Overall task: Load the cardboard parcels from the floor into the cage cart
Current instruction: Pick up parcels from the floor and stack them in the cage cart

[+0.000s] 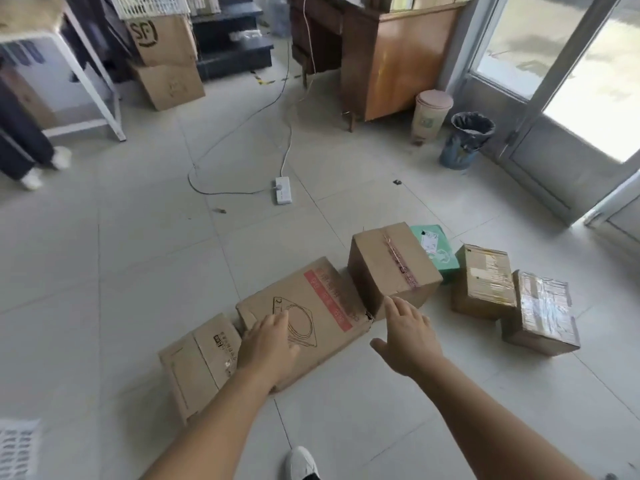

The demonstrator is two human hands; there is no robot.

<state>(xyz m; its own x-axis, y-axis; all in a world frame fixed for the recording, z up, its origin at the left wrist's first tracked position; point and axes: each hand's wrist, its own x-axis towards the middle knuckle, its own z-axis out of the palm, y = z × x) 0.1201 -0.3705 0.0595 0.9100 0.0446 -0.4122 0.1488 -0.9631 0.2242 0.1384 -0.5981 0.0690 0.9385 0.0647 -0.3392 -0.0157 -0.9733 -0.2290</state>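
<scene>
Several cardboard parcels lie in a row on the tiled floor. A wide flat parcel [322, 306] with a red stripe and a line drawing lies in the middle. My left hand [266, 344] hovers over its near left part, fingers loosely extended, holding nothing. A small parcel [194, 365] lies to its left. A taller taped box [391, 265] stands to its right, and my right hand [408, 334] reaches toward that box's near side with straight fingers. Further right lie a green parcel [438, 251], a labelled box [485, 282] and a tape-wrapped box [540, 313].
A white power strip [283, 190] and its cables lie on the floor beyond the parcels. A white wire grid [17, 448] shows at the lower left edge. Two bins [467, 140] stand by a wooden cabinet [398, 60] and glass door. Another person's legs [24, 140] stand far left.
</scene>
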